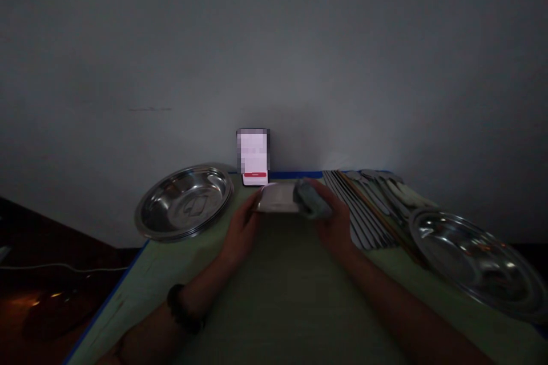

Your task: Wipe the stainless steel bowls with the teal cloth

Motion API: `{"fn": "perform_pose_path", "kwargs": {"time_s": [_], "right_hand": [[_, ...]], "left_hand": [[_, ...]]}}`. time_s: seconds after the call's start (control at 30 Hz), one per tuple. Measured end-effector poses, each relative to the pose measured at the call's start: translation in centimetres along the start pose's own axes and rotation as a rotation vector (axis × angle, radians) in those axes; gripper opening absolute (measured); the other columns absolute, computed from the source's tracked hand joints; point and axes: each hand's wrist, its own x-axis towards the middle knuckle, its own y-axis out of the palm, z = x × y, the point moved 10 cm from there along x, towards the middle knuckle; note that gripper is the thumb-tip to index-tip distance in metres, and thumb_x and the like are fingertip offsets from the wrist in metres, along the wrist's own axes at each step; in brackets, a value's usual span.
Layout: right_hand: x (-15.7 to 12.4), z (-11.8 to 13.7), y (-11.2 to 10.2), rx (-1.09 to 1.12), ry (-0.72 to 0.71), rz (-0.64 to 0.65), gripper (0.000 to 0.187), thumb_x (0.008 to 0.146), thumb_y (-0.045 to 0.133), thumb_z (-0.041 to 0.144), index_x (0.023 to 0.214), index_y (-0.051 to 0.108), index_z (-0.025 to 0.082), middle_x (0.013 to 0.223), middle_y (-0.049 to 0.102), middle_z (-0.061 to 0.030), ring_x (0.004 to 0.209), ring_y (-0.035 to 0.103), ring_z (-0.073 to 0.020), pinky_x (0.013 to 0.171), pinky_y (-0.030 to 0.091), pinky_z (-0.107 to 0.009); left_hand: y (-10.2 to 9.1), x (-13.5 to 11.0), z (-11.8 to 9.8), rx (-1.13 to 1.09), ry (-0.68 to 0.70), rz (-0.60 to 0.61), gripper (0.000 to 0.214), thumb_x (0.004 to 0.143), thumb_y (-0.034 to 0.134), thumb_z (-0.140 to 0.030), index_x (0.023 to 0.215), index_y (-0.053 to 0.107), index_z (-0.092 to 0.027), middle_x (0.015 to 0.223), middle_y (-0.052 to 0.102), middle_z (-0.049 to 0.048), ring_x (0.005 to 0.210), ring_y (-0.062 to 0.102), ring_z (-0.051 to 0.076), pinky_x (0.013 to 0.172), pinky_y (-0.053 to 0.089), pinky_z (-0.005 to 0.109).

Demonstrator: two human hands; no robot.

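Observation:
Over the middle of the table, my left hand grips the left end of a pale, shiny, straight-edged object. Blur and dim light hide what kind of thing it is. My right hand is closed around a folded grey-green cloth, which presses against the object's right end. Both forearms reach in from the bottom of the view, and a dark beaded bracelet circles the left wrist.
A lit phone leans on the wall at the back. Stacked steel basins stand left; another steel basin stands right. Chopsticks and spoons lie by the right hand. The green table has a blue edge.

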Motion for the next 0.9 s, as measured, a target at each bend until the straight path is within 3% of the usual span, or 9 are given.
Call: {"fn": "perform_pose_path", "kwargs": {"time_s": [0.13, 0.3, 0.53, 0.63, 0.73, 0.8, 0.9], "right_hand": [[-0.3, 3.2, 0.8, -0.049, -0.239, 0.116, 0.050, 0.081, 0.049, 0.009, 0.126, 0.054, 0.030, 0.128, 0.059, -0.0036, 0.120, 0.053, -0.0188, 0.101, 0.044, -0.043], [-0.5, 3.9, 1.3, -0.102, -0.258, 0.143, 0.041, 0.083, 0.048, 0.015, 0.121, 0.059, 0.030, 0.123, 0.063, -0.0017, 0.121, 0.054, -0.0197, 0.102, 0.043, -0.045], [-0.2, 0.4, 0.2, -0.038, 0.039, -0.006, 0.037, 0.076, 0.052, 0.019, 0.112, 0.061, 0.025, 0.110, 0.070, -0.0051, 0.101, 0.064, -0.0210, 0.088, 0.050, -0.039], [-0.3, -2.0, 0.0, -0.011, 0.261, -0.052, 0.023, 0.081, 0.052, 0.031, 0.094, 0.066, 0.021, 0.092, 0.072, -0.0065, 0.086, 0.066, -0.0223, 0.077, 0.051, -0.036], [-0.8, -4.2, 0.5, 0.017, 0.469, -0.040, 0.030, 0.081, 0.053, 0.045, 0.079, 0.067, 0.018, 0.076, 0.070, -0.0067, 0.075, 0.064, -0.0230, 0.069, 0.049, -0.036], [-0.8, -4.5, 0.9, 0.037, 0.484, -0.026, 0.031, 0.081, 0.055, 0.046, 0.087, 0.066, 0.018, 0.082, 0.069, -0.0070, 0.079, 0.064, -0.0232, 0.072, 0.049, -0.038], [-0.6, -4.0, 0.3, -0.007, 0.368, -0.116, 0.048, 0.079, 0.058, 0.039, 0.122, 0.051, 0.019, 0.116, 0.060, -0.0121, 0.107, 0.056, -0.0258, 0.091, 0.044, -0.044]], "left_hand": [[0.2, -0.7, -1.8, 0.126, 0.138, 0.024, 0.056, 0.080, 0.057, -0.027, 0.134, 0.046, -0.016, 0.132, 0.058, 0.0133, 0.120, 0.055, 0.026, 0.101, 0.043, 0.046], [1.1, -2.1, -3.7, 0.205, 0.333, 0.061, 0.067, 0.077, 0.058, -0.014, 0.140, 0.038, -0.024, 0.146, 0.042, 0.0121, 0.131, 0.042, 0.025, 0.109, 0.032, 0.048], [0.4, -1.0, -1.7, -0.027, 0.122, 0.056, 0.051, 0.081, 0.058, -0.020, 0.131, 0.050, -0.021, 0.129, 0.060, 0.0099, 0.116, 0.057, 0.024, 0.099, 0.045, 0.041], [0.7, -0.5, 0.8, -0.180, -0.058, 0.023, 0.037, 0.085, 0.055, -0.038, 0.116, 0.062, -0.019, 0.112, 0.070, 0.0095, 0.105, 0.064, 0.026, 0.091, 0.051, 0.041], [2.1, -0.4, 3.5, -0.267, -0.268, 0.075, 0.042, 0.085, 0.052, -0.051, 0.105, 0.068, -0.017, 0.096, 0.075, 0.0104, 0.095, 0.068, 0.028, 0.085, 0.054, 0.043], [2.5, -0.5, 3.7, -0.269, -0.296, 0.093, 0.043, 0.084, 0.053, -0.052, 0.104, 0.068, -0.017, 0.097, 0.075, 0.0104, 0.097, 0.068, 0.029, 0.085, 0.054, 0.043], [2.0, -0.5, 2.2, -0.179, -0.207, 0.028, 0.042, 0.084, 0.055, -0.049, 0.110, 0.064, -0.018, 0.109, 0.071, 0.0101, 0.107, 0.064, 0.029, 0.089, 0.052, 0.044]]}}
